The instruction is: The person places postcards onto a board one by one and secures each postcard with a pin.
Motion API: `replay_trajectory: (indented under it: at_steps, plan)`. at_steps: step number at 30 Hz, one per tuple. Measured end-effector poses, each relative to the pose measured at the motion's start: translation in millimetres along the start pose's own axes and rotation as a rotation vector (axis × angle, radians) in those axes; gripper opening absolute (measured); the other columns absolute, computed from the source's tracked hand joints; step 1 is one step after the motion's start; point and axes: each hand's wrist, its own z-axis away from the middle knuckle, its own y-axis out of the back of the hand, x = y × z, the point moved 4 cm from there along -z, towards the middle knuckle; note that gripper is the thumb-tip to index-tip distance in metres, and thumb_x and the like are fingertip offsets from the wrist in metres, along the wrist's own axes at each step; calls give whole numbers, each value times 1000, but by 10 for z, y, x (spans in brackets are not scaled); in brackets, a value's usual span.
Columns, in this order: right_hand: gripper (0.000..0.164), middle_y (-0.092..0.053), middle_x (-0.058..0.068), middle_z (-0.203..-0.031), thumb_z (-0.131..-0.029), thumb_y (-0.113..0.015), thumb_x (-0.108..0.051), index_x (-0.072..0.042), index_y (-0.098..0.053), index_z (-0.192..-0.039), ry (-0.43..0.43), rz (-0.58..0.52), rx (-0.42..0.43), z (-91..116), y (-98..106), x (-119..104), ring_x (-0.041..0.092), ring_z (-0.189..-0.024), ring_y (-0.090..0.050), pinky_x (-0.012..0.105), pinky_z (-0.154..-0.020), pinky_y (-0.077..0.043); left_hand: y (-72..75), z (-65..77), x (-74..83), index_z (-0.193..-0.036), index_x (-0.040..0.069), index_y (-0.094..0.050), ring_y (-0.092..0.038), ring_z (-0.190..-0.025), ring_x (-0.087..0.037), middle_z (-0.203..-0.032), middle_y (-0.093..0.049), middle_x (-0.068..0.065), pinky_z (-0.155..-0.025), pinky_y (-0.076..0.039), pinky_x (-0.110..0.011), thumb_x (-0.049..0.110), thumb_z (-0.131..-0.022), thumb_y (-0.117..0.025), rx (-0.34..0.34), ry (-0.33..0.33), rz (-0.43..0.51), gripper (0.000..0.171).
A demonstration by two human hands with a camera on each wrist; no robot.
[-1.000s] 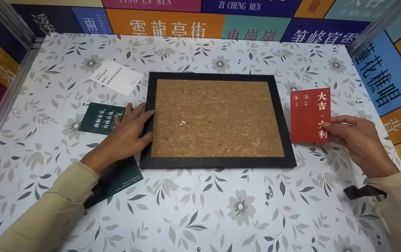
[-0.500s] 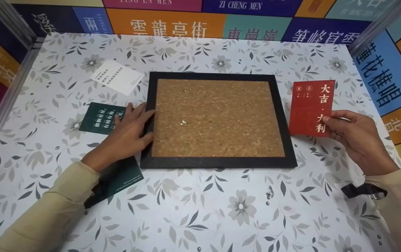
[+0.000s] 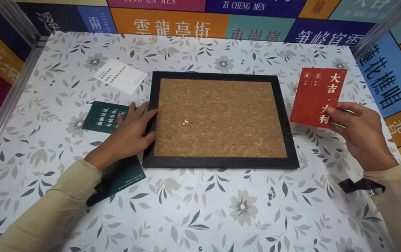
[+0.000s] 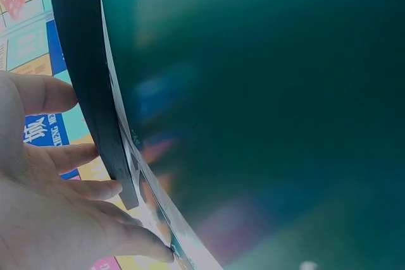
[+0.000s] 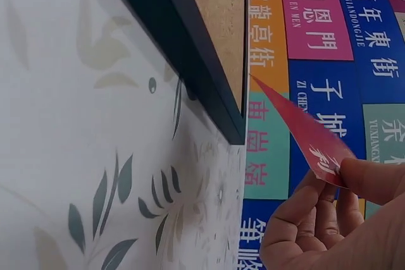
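A corkboard [image 3: 221, 119] in a black frame lies flat in the middle of the table. My left hand [image 3: 127, 134] rests against its left edge, thumb and fingers touching the frame; in the left wrist view the fingers are spread along the black side [image 4: 88, 80]. Between thumb and fingers, my right hand [image 3: 361, 133] pinches a red card [image 3: 315, 98] with pale Chinese characters by its lower right corner. The card is held up just beyond the frame's right edge, tilted, and in the right wrist view the red card [image 5: 310, 137] appears nearly edge-on.
Left of the board lie a white printed card [image 3: 120, 76] and a dark green card [image 3: 99, 117], the latter partly under the left hand. A larger dark green sheet [image 3: 123, 176] lies below, partly hidden by the left forearm. Panels with colourful lettering [image 3: 172, 26] stand behind the floral-covered table [image 3: 200, 206].
My right hand has raised the red card, shifting it away toward the far side and slightly right, with a growing tilt. The left hand stays on the frame.
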Motion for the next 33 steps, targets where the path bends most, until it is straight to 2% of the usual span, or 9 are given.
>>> replay_trajectory:
  at_steps: [9,15,18,25,33]
  plan:
    - [26,-62,6,-127,-96,-87,-11,-5,-72,-116,-39,-16,-36,-38,-238,80,17,-100,-71,26,-82,-65,12,4,2,-170,5,-38,5,-166,-55,-181,-14,-25,-119,4,-88,21,-105,-60,-7,4,2,71]
    - [30,-78,6,-106,-95,-86,-4,-4,-69,-119,-41,-75,-71,-49,-410,119,18,-84,-75,27,-73,-64,5,5,-12,-171,5,-38,5,-166,-55,-182,-15,-24,-120,4,-87,22,-105,-59,-4,1,0,71]
    - [36,-81,7,-99,-94,-86,-1,-4,-66,-124,-36,-81,-67,-64,-491,137,17,-79,-76,26,-69,-63,6,8,-6,-170,5,-38,4,-165,-56,-181,-15,-25,-120,4,-88,22,-105,-59,0,-4,2,71]
    - [48,-82,7,-98,-96,-82,3,-4,-57,-137,-24,-58,-62,-90,-639,192,14,-81,-78,26,-72,-65,8,10,15,-169,4,-40,3,-165,-57,-181,-17,-26,-118,3,-90,19,-105,-60,9,-13,-1,69]
    - [44,-82,6,-97,-98,-80,2,-4,-61,-136,-14,-32,-76,-103,-796,257,14,-80,-76,24,-70,-63,11,2,29,-169,4,-41,1,-165,-58,-180,-18,-27,-118,2,-90,20,-105,-61,10,-16,-10,69]
